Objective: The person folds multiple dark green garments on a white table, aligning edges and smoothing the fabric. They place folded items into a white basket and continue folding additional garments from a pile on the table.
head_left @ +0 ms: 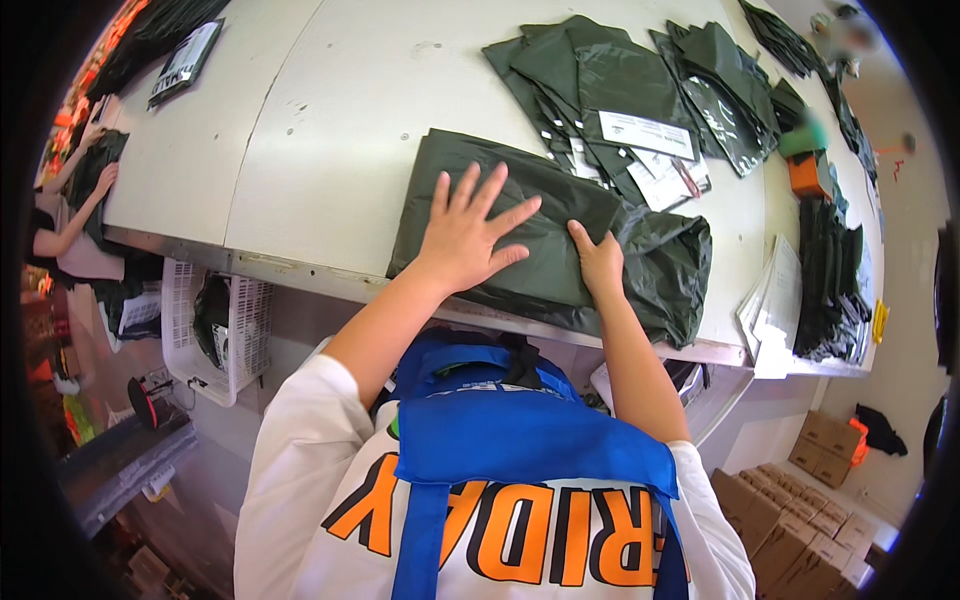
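Dark green garment (520, 225) is lying folded at the near edge of the white table (330, 130), pretty much right in front of the person; left hand (468, 232) is flat on top of it with the fingers spread wide, and right hand (598, 262) presses down at its right end, thumb out, though I can't really tell what the other fingers are doing. Just right of that the fabric goes into a crumpled shiny bag (668, 270); further back there's a pile of bagged green garments (620, 95) with white labels, a stack of papers (772, 300) at the right edge, and a white basket (225, 330) under the table on the left.
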The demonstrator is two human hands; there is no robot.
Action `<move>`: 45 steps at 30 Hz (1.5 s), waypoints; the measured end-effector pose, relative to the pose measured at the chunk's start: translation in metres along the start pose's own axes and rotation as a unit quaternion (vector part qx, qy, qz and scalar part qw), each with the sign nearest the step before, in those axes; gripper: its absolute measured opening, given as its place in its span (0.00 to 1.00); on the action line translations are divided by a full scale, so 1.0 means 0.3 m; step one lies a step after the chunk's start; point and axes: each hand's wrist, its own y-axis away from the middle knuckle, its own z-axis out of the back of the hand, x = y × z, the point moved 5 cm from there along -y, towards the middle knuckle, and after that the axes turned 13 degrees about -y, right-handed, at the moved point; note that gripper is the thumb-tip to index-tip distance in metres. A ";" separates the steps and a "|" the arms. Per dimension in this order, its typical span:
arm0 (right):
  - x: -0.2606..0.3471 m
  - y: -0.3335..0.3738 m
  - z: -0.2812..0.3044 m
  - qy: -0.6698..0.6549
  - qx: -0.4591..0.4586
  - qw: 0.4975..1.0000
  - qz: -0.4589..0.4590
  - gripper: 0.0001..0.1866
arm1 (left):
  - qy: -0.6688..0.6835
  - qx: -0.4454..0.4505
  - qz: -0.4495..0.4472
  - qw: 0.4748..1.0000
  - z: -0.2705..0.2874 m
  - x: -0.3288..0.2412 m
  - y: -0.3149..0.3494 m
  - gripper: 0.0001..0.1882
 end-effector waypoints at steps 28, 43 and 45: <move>0.688 -0.057 0.437 0.192 0.165 0.942 0.220 0.23 | 0.004 0.279 -0.025 0.960 -0.231 -0.488 -0.496 0.40; 0.296 0.358 0.059 0.215 0.213 0.917 0.260 0.31 | 0.370 0.219 -0.024 0.903 -0.097 0.070 -0.079 0.21; 0.279 0.377 0.030 0.208 0.184 0.916 0.288 0.28 | 0.466 0.147 0.047 0.871 -0.070 0.164 -0.039 0.16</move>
